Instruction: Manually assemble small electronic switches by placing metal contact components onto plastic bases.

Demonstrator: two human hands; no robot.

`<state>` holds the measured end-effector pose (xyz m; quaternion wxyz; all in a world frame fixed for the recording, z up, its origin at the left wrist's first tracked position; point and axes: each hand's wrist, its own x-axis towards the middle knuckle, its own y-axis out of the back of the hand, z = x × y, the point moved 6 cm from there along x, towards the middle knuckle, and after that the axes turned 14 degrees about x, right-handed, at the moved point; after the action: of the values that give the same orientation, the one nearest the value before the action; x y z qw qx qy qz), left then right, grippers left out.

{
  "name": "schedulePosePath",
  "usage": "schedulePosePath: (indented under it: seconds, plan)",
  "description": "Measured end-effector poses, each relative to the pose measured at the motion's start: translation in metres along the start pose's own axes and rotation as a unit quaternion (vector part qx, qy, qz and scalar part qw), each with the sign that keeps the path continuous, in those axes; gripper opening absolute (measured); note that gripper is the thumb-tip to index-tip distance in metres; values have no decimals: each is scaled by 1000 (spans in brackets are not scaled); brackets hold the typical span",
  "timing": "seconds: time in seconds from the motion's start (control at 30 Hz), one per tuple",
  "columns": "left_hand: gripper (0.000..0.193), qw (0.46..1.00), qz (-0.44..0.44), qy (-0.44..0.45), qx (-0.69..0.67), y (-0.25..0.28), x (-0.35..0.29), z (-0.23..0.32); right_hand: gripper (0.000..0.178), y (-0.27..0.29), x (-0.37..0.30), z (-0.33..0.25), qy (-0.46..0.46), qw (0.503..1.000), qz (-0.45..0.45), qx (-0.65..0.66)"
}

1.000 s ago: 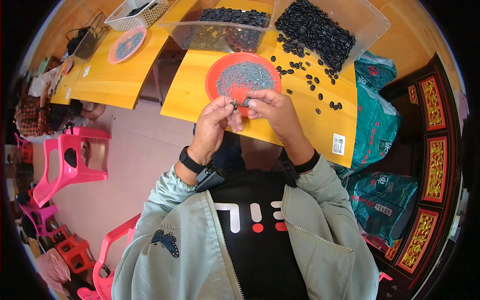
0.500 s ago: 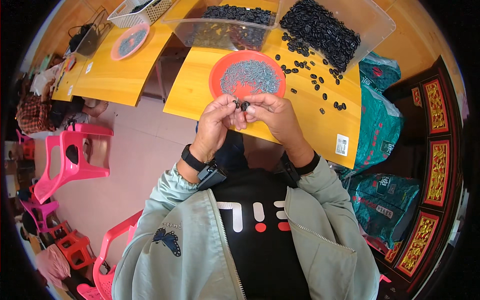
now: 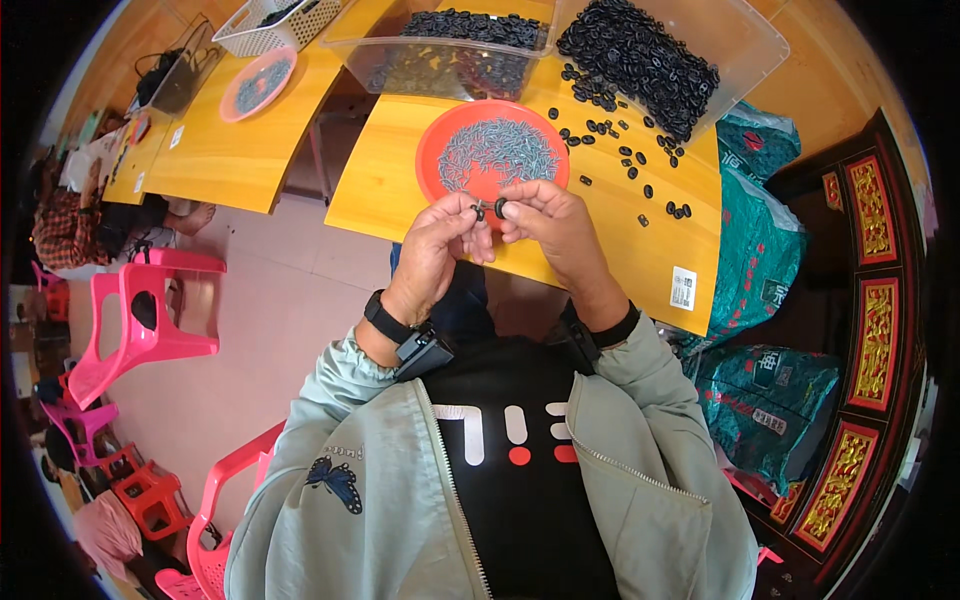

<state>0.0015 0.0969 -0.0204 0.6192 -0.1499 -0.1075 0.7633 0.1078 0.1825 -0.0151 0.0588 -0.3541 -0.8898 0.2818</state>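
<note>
Over the near rim of a red plate [image 3: 432, 150] full of small grey metal pins [image 3: 500, 145], my two hands are close together. My left hand [image 3: 440, 240] pinches a small black piece [image 3: 478, 213] between thumb and fingertips; a thin silvery bit shows beside it, too small to make out fully. In my right hand [image 3: 550, 225], thumb and forefinger grip a black oval piece [image 3: 501, 207]. A narrow gap separates the two pieces. Similar black oval pieces [image 3: 632, 160] lie scattered on the yellow table [image 3: 620, 260] to the right.
Behind the plate stands a clear bin [image 3: 440, 65] of black pieces; another clear bin [image 3: 740, 60] spills pieces rightward. Green woven sacks [image 3: 760, 240] stand right of the table. Pink chairs [image 3: 140, 315] are at left, where another person in a checked shirt [image 3: 70, 225] sits.
My hands have drawn slightly apart, so a gap now shows between the two black pieces. The right hand has shifted a little to the right.
</note>
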Motion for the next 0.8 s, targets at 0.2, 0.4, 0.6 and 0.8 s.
schedulePosePath:
  seconds: [0.2, 0.4, 0.6, 0.8]
  plan:
    - [15, 1000, 31, 3, 5, 6, 1, -1, 21, 3, -2, -1, -6, 1000, 21, 1]
    - [14, 997, 51, 13, 60, 12, 0, 0, 21, 9, 0, 9, -78, 989, 3, 129]
    - [13, 995, 53, 12, 88, 9, 0, 1, 20, 8, 1, 18, -121, 966, -27, 227]
    - [14, 996, 27, 22, 79, 2, -2, 1, 19, 8, 5, 16, -64, 977, -18, 202]
